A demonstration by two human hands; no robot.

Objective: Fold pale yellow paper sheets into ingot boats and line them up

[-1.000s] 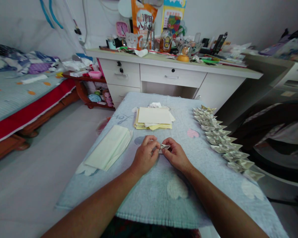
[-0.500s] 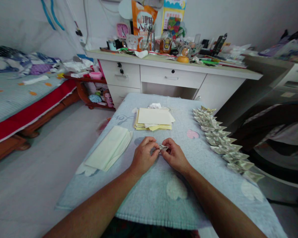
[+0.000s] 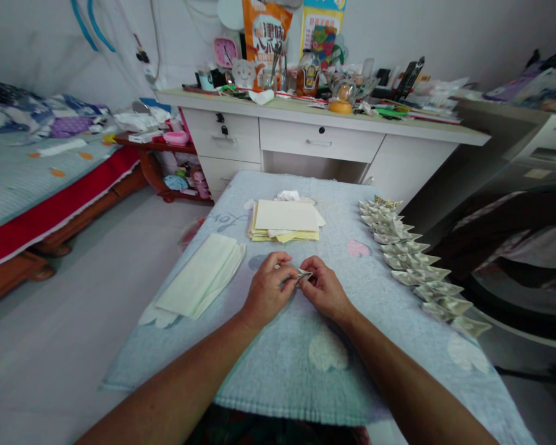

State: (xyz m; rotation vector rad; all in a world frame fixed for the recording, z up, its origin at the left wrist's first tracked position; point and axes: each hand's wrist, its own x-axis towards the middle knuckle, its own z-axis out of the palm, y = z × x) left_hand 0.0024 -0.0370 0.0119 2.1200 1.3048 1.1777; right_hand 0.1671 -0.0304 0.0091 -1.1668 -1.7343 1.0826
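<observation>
Over the middle of the cloth-covered table (image 3: 287, 364), a small folded paper piece (image 3: 303, 275) is pinched between both hands. My left hand (image 3: 269, 285) grips its left side, with thumb and fingers closed. The right side is held by my right hand (image 3: 323, 287), fingertips pressed together on it. Much of the folded paper is hidden behind the fingers. Beyond the hands lies a stack of cream and yellow paper sheets (image 3: 287, 216). To the left of my left hand rests a pale green folded paper bundle (image 3: 199, 275). Several folded paper pieces (image 3: 412, 259) stand in a long row on the right.
A crumpled white tissue (image 3: 288, 196) lies behind the paper stack. Past the table stands a white desk (image 3: 322, 142) crowded with jars, a pink clock (image 3: 225, 52) and an orange bag (image 3: 265, 46). A bed (image 3: 50, 198) is at left, a washing machine (image 3: 528, 204) at right.
The view has shifted slightly. Both hands keep hold of the folded paper, and my left fingers have moved a little on it, with slightly more of the paper showing behind them.
</observation>
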